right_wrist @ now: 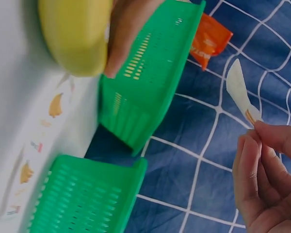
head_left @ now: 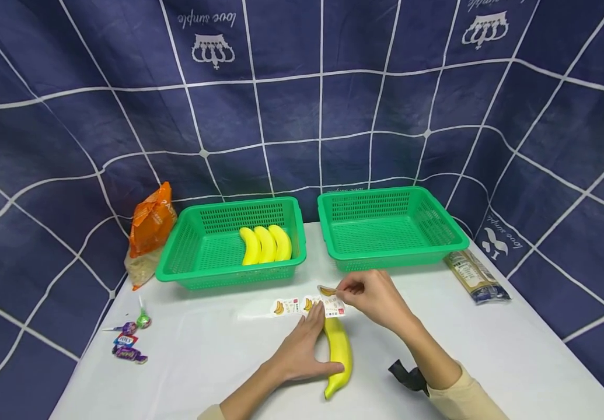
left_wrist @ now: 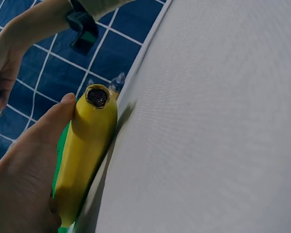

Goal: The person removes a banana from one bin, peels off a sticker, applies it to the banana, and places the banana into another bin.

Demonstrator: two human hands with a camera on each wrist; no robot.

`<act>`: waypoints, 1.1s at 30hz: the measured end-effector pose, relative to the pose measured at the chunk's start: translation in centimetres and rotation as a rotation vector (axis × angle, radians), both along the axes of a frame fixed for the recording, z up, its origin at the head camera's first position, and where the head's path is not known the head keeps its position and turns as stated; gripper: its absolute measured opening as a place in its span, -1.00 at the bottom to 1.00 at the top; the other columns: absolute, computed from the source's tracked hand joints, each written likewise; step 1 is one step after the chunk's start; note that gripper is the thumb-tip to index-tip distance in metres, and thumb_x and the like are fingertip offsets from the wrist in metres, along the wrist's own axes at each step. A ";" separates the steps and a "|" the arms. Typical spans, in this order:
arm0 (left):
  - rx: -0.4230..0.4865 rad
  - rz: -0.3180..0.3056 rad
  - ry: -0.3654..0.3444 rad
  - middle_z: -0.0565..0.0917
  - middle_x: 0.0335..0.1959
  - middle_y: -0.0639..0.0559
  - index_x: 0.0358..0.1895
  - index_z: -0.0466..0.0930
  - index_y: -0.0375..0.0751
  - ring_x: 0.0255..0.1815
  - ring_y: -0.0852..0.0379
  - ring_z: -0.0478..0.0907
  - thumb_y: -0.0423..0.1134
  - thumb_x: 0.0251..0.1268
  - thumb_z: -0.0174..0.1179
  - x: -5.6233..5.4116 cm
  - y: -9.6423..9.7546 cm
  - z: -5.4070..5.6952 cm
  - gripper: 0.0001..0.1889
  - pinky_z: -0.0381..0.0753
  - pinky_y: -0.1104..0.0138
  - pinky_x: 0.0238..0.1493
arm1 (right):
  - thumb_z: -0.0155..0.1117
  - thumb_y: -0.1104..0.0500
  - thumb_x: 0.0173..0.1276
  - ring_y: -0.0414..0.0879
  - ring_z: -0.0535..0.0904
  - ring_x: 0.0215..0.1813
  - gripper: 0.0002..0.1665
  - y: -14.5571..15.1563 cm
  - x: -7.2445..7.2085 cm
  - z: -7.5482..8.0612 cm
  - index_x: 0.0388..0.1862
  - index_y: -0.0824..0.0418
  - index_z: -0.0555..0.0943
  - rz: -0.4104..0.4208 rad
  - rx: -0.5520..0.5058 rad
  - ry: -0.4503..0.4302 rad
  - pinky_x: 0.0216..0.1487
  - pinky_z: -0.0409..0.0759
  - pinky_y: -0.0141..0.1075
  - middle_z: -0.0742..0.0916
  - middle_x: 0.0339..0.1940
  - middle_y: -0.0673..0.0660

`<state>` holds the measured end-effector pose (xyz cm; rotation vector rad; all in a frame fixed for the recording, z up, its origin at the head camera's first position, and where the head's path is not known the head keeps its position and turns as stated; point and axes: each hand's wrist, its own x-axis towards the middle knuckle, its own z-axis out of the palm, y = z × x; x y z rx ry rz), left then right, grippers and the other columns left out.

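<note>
Between thumb and fingertips my right hand (head_left: 377, 296) pinches a banana-print sticker (right_wrist: 240, 92), lifted and bent in the right wrist view. Below it a white strip of stickers (head_left: 285, 307) lies across the table, its right part against the far end of a yellow banana (head_left: 339, 350). My left hand (head_left: 302, 351) rests beside this banana, fingers stretched forward onto the strip. Its thumb (left_wrist: 63, 109) lies along the banana, close to the dark stem end in the left wrist view. Part of the strip is hidden under the left fingers.
A green basket (head_left: 196, 276) at the back left holds three bananas (head_left: 265, 245); another green basket (head_left: 393, 256) stands at the back right. Wrapped candies (head_left: 129, 353) and an orange bag (head_left: 152, 219) are left. A packet (head_left: 475, 275) lies right, a black strap (head_left: 409, 376) near my right forearm.
</note>
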<state>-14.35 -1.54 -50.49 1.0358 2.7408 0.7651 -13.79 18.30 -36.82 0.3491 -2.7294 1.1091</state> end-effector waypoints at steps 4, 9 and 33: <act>-0.001 -0.004 -0.012 -0.15 0.62 -0.06 0.57 -0.19 -0.23 0.64 0.02 -0.18 0.58 -0.01 0.07 0.0 0.0 0.0 0.26 0.08 0.00 0.56 | 0.40 0.24 0.18 -0.32 0.57 -0.46 -0.94 0.4 0.3 -0.8 -0.47 0.16 0.74 0.018 -0.025 -0.017 -0.41 0.57 -0.48 0.74 -0.53 -0.08; -0.018 -0.004 -0.017 -0.16 0.62 -0.08 0.56 -0.12 -0.28 0.64 0.03 -0.17 0.58 -0.03 0.08 -0.1 0.0 0.1 0.26 0.06 0.02 0.57 | 0.42 0.22 0.17 -0.30 0.59 -0.46 -0.94 0.7 0.4 -1.7 -0.47 0.17 0.74 0.020 -0.057 -0.070 -0.42 0.58 -0.47 0.75 -0.52 -0.06; 0.015 0.031 -0.049 -0.16 0.63 -0.02 0.58 -0.17 -0.18 0.64 0.09 -0.20 0.55 0.00 0.09 -0.4 -0.1 -0.3 0.23 0.02 0.05 0.58 | 0.48 0.23 0.09 -0.19 0.65 -0.47 -0.92 1.2 0.3 -7.5 -0.44 0.22 0.74 0.035 -0.223 -0.286 -0.45 0.62 -0.41 0.76 -0.52 0.04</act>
